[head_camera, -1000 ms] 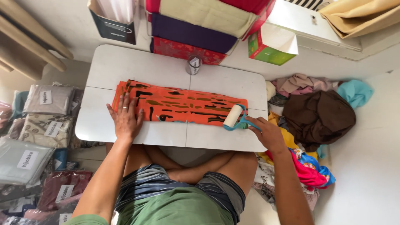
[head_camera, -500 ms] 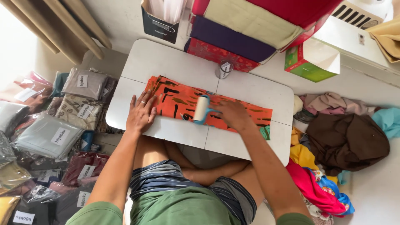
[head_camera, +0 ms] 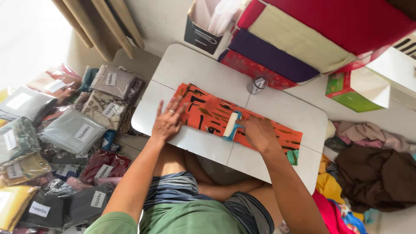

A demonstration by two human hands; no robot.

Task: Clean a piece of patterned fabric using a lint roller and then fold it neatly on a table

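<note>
A person in a green top and striped shorts sits cross-legged on the floor at a low white folding table (head_camera: 277, 108), seen from above. Stacks of folded fabrics sealed in clear labelled bags (head_camera: 73, 132) crowd the floor on the person's left; loose clothes in brown, yellow, pink and blue (head_camera: 372, 177) pile up on the right.

On the tabletop a long orange cloth with black markings (head_camera: 208, 112) lies flat, running slantwise from the table's left part toward its right edge. The left hand (head_camera: 167, 121) rests palm down with fingers spread, a ring on one finger, its fingertips on the left end of the cloth and its heel on bare table. The right hand (head_camera: 258, 132) is closed around the teal handle of a lint roller (head_camera: 230, 125), whose pale drum lies on the cloth near its middle.

Beyond the cloth, a small clear tape dispenser (head_camera: 256, 83) stands at the table's far edge. Behind it are stacked red, purple and cream fabric-covered boxes (head_camera: 277, 56), a dark carton holding plastic sleeves (head_camera: 201, 30), and a green-and-white carton (head_camera: 357, 91) set against a pale wall.
</note>
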